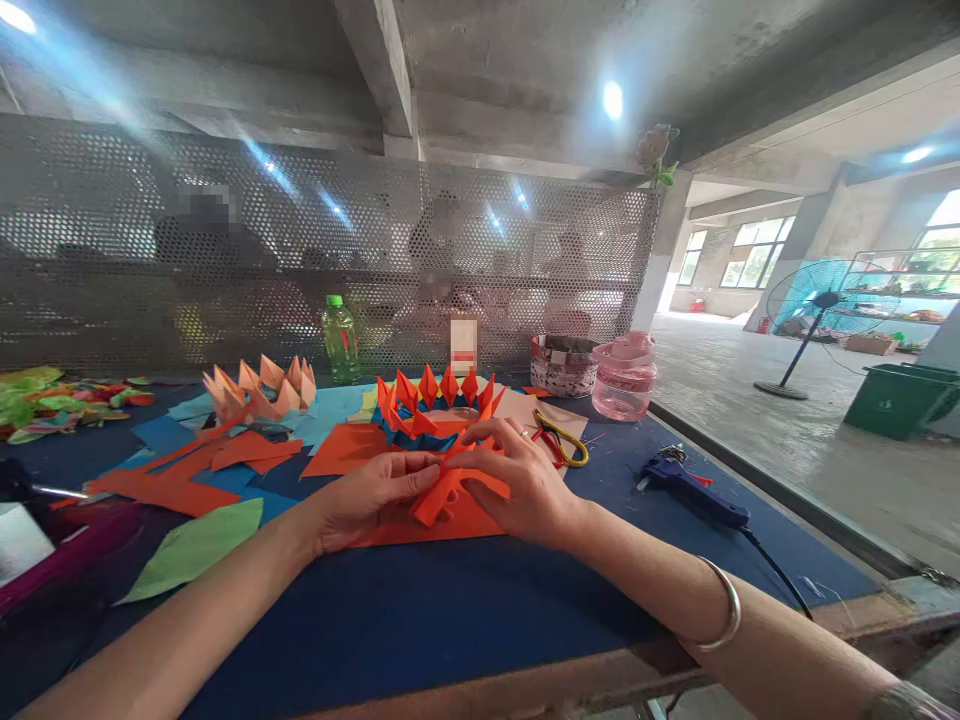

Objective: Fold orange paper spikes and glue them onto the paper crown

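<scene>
The left hand (373, 492) and right hand (526, 488) pinch 1 folded orange paper piece (429, 502) above a flat orange paper sheet (472, 526).

Perforated partition (367, 230); grey floor (712, 375) (shiny); windows (754, 252) far right; ceiling lights (613, 101).

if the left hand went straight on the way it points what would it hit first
Most likely the right hand, just past the folded orange paper that the left hand holds, though exact depth is hard to judge.
</scene>
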A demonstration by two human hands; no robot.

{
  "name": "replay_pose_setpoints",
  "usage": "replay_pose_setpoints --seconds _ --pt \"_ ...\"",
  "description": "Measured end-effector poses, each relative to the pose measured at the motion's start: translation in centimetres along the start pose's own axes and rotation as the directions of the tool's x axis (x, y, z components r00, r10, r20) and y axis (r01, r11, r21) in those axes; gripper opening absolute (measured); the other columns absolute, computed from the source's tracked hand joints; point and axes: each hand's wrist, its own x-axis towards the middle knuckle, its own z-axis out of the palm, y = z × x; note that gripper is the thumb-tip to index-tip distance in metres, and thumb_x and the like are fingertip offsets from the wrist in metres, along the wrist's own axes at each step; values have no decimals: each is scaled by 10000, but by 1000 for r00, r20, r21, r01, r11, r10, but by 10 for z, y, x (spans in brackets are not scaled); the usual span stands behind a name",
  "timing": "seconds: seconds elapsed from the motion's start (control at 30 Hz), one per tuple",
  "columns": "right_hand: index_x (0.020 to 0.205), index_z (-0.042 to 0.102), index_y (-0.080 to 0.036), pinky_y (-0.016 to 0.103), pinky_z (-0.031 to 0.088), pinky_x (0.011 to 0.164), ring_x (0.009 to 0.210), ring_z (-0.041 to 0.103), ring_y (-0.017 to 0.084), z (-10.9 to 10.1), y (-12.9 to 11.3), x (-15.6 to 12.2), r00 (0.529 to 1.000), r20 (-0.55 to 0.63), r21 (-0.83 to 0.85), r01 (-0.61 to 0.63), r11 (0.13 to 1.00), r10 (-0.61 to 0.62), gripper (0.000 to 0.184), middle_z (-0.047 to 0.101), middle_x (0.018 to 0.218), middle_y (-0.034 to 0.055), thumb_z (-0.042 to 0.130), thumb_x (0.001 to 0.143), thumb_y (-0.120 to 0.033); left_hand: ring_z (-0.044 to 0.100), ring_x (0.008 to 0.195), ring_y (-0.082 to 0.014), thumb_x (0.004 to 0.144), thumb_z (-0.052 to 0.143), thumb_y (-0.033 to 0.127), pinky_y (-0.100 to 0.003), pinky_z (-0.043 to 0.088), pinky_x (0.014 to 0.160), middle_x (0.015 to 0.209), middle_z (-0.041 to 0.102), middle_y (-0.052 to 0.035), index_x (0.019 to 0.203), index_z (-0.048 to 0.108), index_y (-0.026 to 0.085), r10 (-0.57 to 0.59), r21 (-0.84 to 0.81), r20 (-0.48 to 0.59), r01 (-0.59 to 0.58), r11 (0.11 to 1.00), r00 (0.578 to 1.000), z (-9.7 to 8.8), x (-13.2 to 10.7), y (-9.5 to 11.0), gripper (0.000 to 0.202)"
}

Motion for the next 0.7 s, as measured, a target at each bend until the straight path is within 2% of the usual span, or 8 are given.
replay_pose_setpoints --seconds 0.1,0.2,0.3,0.4,0.53,0.63,0.7 --pt "961 674 -199 373 469 867 1019 568 200 0 1 0 1000 -20 -34 12 999 -13 157 582 1122 95 618 827 -139 662 827 -168 852 647 393 -313 495 807 926 698 -41 1080 659 182 -11 -49 79 15 999 997 -2 -1 0 311" --pt "858 669 -211 377 433 864 1019 546 209 -1 2 0 999 -20 -100 46 994 -48 92 606 1117 66 664 789 -151 654 834 -154 826 685 320 -257 488 737 984 703 -54 1123 645 176 -22 -74 44 25 997 999 -5 0 -2 332" --pt "803 674 -229 372 394 851 1013 534 207 -2 1 0 996 6 -157 92 983 -92 94 630 1107 40 641 799 -142 652 845 -164 770 719 224 -277 497 754 1001 705 -49 1142 636 190 -6 -84 44 10 996 999 -7 1 -3 382" --pt "852 692 -254 364 366 839 1005 532 200 0 1 -2 988 64 -188 153 970 -143 149 647 1100 21 617 810 -133 662 869 -176 722 736 151 -274 500 740 1013 706 -42 1168 617 212 -5 -49 55 8 999 998 -7 2 -5 465" --pt "871 692 -240 355 349 846 1016 531 198 5 7 -6 966 160 -205 233 951 -202 184 661 1087 19 612 779 -102 668 951 -217 681 767 152 -329 504 826 1045 703 -58 1160 602 207 -13 -56 65 16 998 998 -5 3 -5 510" --pt "843 686 -219 350 359 841 997 543 201 7 12 -7 957 221 -182 228 957 -186 175 690 1003 17 591 782 -86 663 971 -228 632 774 129 -358 491 878 1052 695 -69 1126 591 184 -22 -63 55 25 998 998 1 2 -3 530" --pt "816 679 -197 340 380 844 976 552 205 8 14 -7 949 275 -139 197 970 -153 169 702 933 23 581 772 -67 667 940 -229 596 779 135 -346 508 820 1033 688 -71 1125 559 176 -81 -18 13 81 997 997 5 0 -1 574"
